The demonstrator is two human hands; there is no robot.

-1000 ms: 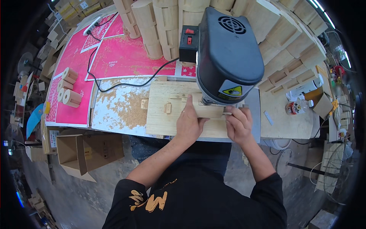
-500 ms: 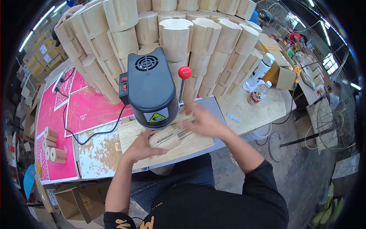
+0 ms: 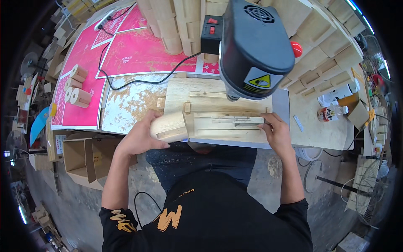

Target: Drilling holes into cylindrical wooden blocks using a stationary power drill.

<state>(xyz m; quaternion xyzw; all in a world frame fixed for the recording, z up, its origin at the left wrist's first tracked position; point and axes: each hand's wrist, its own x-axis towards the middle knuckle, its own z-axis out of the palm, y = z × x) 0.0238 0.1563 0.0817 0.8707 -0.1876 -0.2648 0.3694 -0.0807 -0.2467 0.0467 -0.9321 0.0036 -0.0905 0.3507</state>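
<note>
My left hand (image 3: 145,133) is closed around a pale wooden cylinder (image 3: 170,126) with a slot cut in its side, held at the left end of a wooden jig (image 3: 222,132). The jig has raised rails on a flat board. A narrow greyish strip (image 3: 245,120) lies lengthwise between the rails. At the strip's right end, my right hand (image 3: 275,129) pinches it between thumb and fingers. Above the jig stands a drill press (image 3: 256,50) with a black housing and a red lever knob (image 3: 296,49). Its chuck (image 3: 232,96) hangs over the board's far side.
Tall stacks of grooved wooden cylinders (image 3: 323,46) stand behind the drill press. Several small cylinders (image 3: 80,97) lie on pink sheeting at left, near a black cable (image 3: 138,87). A drink bottle (image 3: 331,112) is at right. Below the table's left edge sits an open carton (image 3: 82,157).
The view has shifted. My left hand has moved the wooden cylinder leftward off the strip in the jig. My right hand has come from beside the drill press to the strip's right end.
</note>
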